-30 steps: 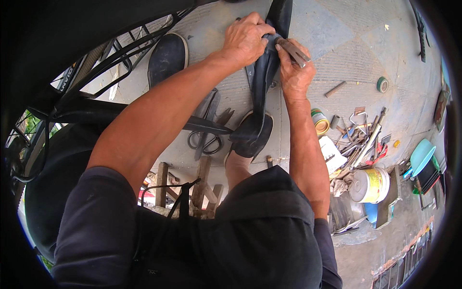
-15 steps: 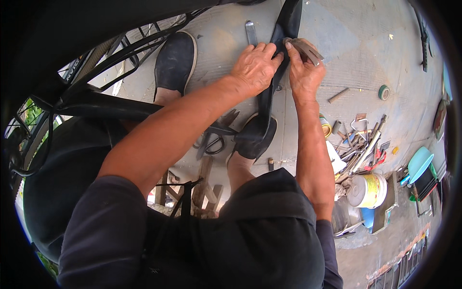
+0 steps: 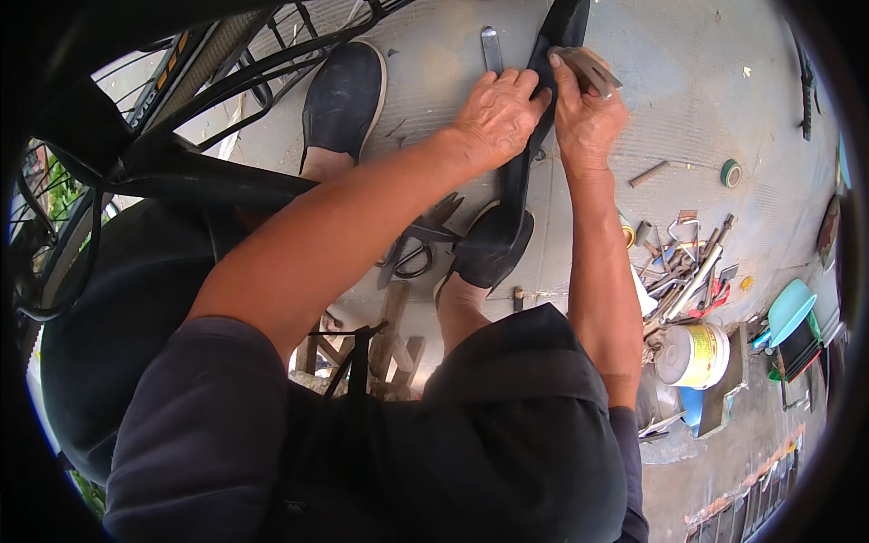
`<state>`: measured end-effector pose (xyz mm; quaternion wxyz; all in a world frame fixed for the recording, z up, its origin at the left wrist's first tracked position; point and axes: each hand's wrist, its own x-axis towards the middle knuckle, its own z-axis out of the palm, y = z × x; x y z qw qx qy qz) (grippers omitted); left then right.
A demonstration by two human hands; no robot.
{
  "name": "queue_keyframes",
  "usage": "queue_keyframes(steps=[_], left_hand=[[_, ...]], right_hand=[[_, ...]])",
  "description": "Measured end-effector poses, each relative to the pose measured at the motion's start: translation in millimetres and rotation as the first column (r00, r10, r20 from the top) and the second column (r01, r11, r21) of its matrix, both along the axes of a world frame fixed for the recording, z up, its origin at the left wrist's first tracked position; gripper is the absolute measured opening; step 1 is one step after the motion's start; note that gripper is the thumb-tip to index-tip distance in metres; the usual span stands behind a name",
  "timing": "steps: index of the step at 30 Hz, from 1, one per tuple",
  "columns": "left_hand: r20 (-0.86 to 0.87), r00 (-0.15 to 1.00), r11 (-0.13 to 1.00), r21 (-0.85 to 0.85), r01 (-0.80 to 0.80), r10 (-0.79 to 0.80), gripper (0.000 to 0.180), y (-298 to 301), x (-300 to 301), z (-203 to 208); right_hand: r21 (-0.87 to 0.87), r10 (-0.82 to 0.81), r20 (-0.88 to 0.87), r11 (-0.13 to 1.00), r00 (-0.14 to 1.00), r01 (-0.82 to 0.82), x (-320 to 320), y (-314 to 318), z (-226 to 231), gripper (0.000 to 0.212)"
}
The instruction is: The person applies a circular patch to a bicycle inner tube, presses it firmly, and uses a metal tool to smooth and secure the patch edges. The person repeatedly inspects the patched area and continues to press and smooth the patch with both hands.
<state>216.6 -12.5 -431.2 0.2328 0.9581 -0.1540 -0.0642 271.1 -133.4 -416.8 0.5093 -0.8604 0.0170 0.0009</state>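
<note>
A flattened black rubber inner tube (image 3: 567,25) runs from the far edge down across my right shoe (image 3: 489,253). My left hand (image 3: 496,119) is closed on its left edge, with the fingers curled over the rubber. In my closed right hand (image 3: 590,127) is a curved, brownish metal piece with a split end (image 3: 588,71), its near end against the tube. The thumb lies along that metal piece. What lies under my left fingertips is hidden. A flat silver metal lever (image 3: 491,50) rests on the ground just beyond my left hand.
A black bicycle frame (image 3: 217,185) crosses the left side. Scissors (image 3: 414,261) lie between my legs. At right are a short metal rod (image 3: 649,173), a green tape roll (image 3: 730,173), a pile of hand tools (image 3: 692,267), a white bucket (image 3: 692,356) and a turquoise dustpan (image 3: 791,308).
The whole view has shifted slightly, so hands, tube and shoes sit a little further right and higher. Both hands keep their holds on the tube and the metal piece.
</note>
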Motion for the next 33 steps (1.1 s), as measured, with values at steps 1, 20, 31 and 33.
queue_keyframes(steps=[1, 20, 31, 33], left_hand=[[-0.014, 1.0, 1.0, 0.008, 0.01, -0.01, 0.032, 3, 4, 0], [-0.085, 0.996, 0.999, -0.04, -0.016, 0.013, 0.042, 3, 9, 4], [-0.121, 0.99, 0.998, -0.005, -0.07, 0.069, 0.048, -3, 29, 0], [-0.124, 0.99, 0.997, -0.013, -0.073, 0.071, 0.049, -1, 28, -2]], right_hand=[[-0.167, 0.037, -0.04, 0.985, 0.998, -0.043, 5, 0, -8, 0.019], [0.253, -0.24, -0.268, 0.917, 0.933, 0.308, -37, -14, -9, 0.018], [0.105, -0.212, -0.201, 0.966, 0.956, 0.237, -39, -16, -18, 0.016], [0.104, -0.212, -0.181, 0.967, 0.96, 0.233, -41, -16, -20, 0.015]])
